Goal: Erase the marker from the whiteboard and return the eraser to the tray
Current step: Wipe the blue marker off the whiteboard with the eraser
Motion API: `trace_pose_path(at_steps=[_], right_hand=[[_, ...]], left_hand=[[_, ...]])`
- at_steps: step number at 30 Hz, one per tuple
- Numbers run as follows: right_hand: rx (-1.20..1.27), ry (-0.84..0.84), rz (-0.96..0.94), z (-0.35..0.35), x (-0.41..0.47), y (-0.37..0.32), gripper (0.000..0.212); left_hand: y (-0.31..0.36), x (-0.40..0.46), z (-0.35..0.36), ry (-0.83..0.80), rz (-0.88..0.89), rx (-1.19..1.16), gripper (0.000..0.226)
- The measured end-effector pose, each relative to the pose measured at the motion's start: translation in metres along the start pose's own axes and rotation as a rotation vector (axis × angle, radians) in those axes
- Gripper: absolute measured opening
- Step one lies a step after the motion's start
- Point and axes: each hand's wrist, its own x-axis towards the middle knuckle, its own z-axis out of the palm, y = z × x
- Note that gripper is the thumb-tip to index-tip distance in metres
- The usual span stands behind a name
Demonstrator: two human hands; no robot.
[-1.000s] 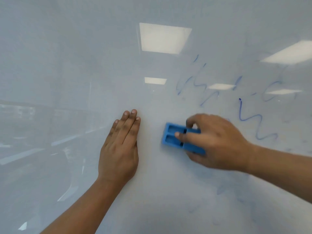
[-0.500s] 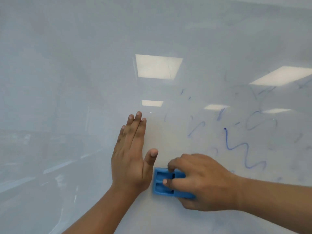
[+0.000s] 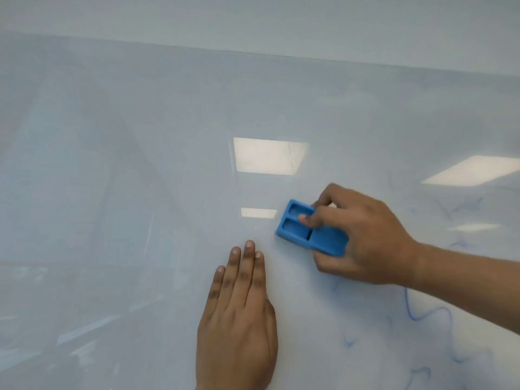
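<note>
Right hand (image 3: 363, 237) presses blue eraser (image 3: 311, 231) (unlabelled) on whiteboard (image 3: 140, 164).

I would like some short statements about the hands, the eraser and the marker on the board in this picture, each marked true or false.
1. The right hand holds the blue eraser against the whiteboard. True.
2. The left hand grips a marker. False: it lies flat on the board, fingers straight, holding nothing.
3. Blue marker lines remain at the lower right. True.
4. The eraser lies in a tray. False: it is in the right hand, and no tray is in view.
5. The two hands touch each other. False: they are apart.
</note>
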Motion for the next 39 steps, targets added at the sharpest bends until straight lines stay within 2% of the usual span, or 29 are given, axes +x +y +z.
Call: trace_pose_path(at_steps=[3,5,8,10,13,16,20,24,26,28,30,31,34,36,37,38,39], right_hand=[[-0.004,-0.146,-0.182,-0.003,-0.004,-0.001,0.041],[-0.095,-0.164,-0.216,-0.009,0.022,0.014,0.042],[-0.135,0.02,0.063,-0.019,0.085,0.049,0.04],[-0.164,0.081,0.222,-0.019,0.114,0.063,0.041],[-0.2,0.109,0.263,-0.015,0.118,0.062,0.04],[-0.121,0.09,0.182,-0.012,0.082,0.039,0.04],[0.062,-0.083,-0.014,-0.003,-0.022,-0.012,0.043],[0.028,-0.215,-0.175,-0.007,-0.073,-0.013,0.041],[-0.008,-0.103,-0.042,-0.013,-0.06,0.006,0.04],[0.075,0.092,0.286,-0.014,-0.05,0.023,0.04],[0.128,0.228,0.442,-0.005,-0.054,0.017,0.04],[0.122,0.235,0.434,0.002,-0.064,0.008,0.04],[0.175,0.099,0.263,0.015,-0.12,-0.039,0.04],[0.159,-0.065,0.032,0.023,-0.177,-0.075,0.033],[0.135,-0.151,0.022,0.028,-0.185,-0.1,0.025],[0.184,-0.129,0.122,0.03,-0.192,-0.112,0.043],[0.163,-0.193,0.299,0.028,-0.197,-0.124,0.076]], left_hand=[[0.003,0.001,-0.001,0.028,-0.01,0.029,0.054],[0.004,0.001,-0.001,0.034,-0.014,0.044,0.053],[0.004,0.003,0.0,0.035,-0.01,0.081,0.053],[0.002,0.003,0.001,0.041,-0.009,0.093,0.052],[0.001,0.004,0.003,0.065,0.0,0.097,0.051],[-0.001,0.001,0.004,0.075,0.024,0.067,0.051],[-0.003,-0.001,0.001,0.019,0.023,0.018,0.054],[-0.004,-0.005,0.0,-0.062,0.013,0.012,0.057],[-0.004,-0.006,0.0,-0.081,0.001,0.008,0.057],[-0.004,-0.007,0.002,-0.088,-0.009,0.008,0.057],[-0.004,-0.007,0.002,-0.086,-0.018,0.01,0.057],[-0.003,-0.007,0.002,-0.087,-0.02,0.009,0.056],[-0.004,-0.007,0.003,-0.065,-0.013,0.01,0.056],[-0.004,-0.009,0.005,-0.069,-0.015,0.016,0.057],[-0.004,-0.01,0.004,-0.072,-0.022,0.02,0.057],[-0.003,-0.01,0.004,-0.074,-0.028,0.022,0.057],[-0.003,-0.01,0.004,-0.077,-0.029,0.025,0.057]])
